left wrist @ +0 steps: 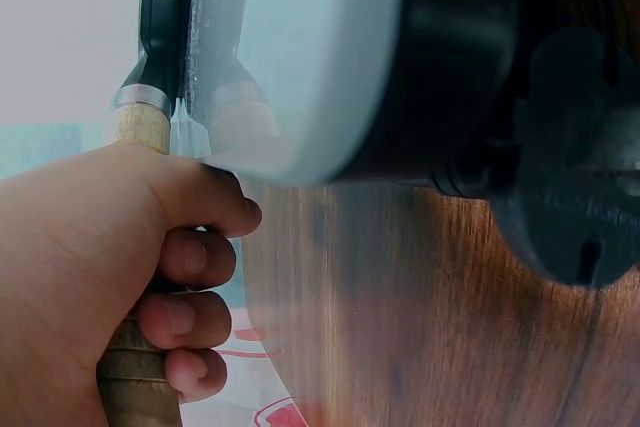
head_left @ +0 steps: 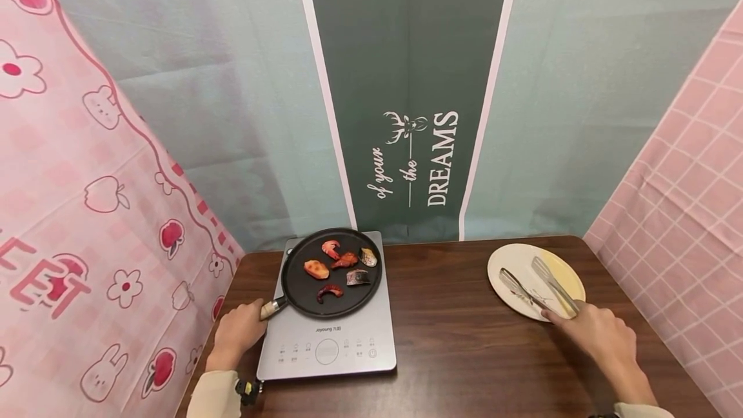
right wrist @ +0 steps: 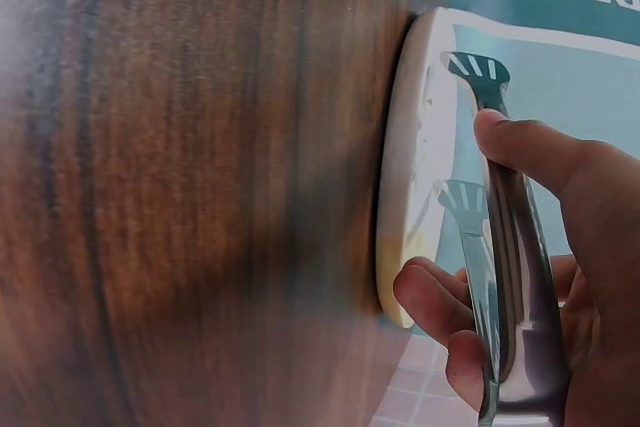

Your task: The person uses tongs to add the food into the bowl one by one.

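Note:
My left hand [head_left: 239, 333] grips the wooden handle [left wrist: 140, 387] of a round black frying pan [head_left: 302, 298], fingers curled round it. The pan sits on a silver induction cooktop [head_left: 360, 324]. Spread over its flat surface are several food pieces, among them a shrimp [head_left: 331, 249], a tentacle-like piece [head_left: 329, 292] and a chunk with dark skin [head_left: 357, 277]. On the right, metal tongs [right wrist: 520, 277] with slotted ends lie in my right hand [head_left: 598, 335], thumb on one arm and fingers on the other. Their spread ends are over an oval plate [head_left: 511, 257].
A brown wooden table [head_left: 441, 321] bears the cooktop at left and the plate at right. Behind it hangs a green cloth [head_left: 412, 50] with white lettering. Pink patterned cloths close off the left [head_left: 87, 211] and right [head_left: 685, 211] sides.

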Demonstrator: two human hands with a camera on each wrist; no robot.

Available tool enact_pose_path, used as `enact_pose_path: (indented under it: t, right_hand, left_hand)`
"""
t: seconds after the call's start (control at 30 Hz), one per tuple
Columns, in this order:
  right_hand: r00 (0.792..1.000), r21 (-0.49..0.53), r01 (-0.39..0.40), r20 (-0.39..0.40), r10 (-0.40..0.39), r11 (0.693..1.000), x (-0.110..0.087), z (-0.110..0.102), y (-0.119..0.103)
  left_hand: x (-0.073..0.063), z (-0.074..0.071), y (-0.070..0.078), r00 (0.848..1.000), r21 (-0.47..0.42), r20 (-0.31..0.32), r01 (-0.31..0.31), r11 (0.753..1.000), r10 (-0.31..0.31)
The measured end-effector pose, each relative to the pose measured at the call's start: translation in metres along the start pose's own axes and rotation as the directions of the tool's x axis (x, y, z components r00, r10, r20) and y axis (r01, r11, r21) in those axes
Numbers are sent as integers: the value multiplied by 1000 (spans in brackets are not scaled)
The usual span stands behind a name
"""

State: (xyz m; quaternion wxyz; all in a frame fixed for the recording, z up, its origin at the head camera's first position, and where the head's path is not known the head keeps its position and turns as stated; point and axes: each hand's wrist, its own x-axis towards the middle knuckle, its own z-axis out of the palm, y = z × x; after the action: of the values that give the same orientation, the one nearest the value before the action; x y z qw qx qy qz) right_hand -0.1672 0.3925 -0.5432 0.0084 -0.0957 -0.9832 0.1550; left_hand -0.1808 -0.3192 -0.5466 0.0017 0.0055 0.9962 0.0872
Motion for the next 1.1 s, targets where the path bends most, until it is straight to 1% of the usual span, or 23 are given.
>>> enact_pose_path:
  t: [0.2, 0.43, 0.7, 0.77, 0.97, 1.1]
  right_hand:
    - [1000, 6, -2, 19, 2, 1000, -2, 5, 2]
    - [998, 5, -27, 49, 27, 1000, -3, 9, 4]
    - [998, 64, -51, 45, 48, 997, -4, 17, 6]
    - [998, 70, -53, 25, 52, 996, -5, 19, 6]
    - [996, 58, -9, -86, 14, 998, -6, 26, 6]
    - [996, 58, -18, -91, 24, 998, -7, 28, 7]
  left_hand:
    - [0, 0, 0, 1000, 4, -2, 1, 1000, -1]
    - [0, -1, 2, 1000, 7, 3, 5, 1000, -5]
    - [-1, -1, 2, 1000, 12, 9, 7, 1000, -7]
    - [0, -1, 2, 1000, 12, 10, 9, 1000, -9]
    - [0, -2, 2, 1000, 8, 14, 13, 1000, -13]
    - [0, -2, 2, 1000, 3, 16, 14, 1000, -14]
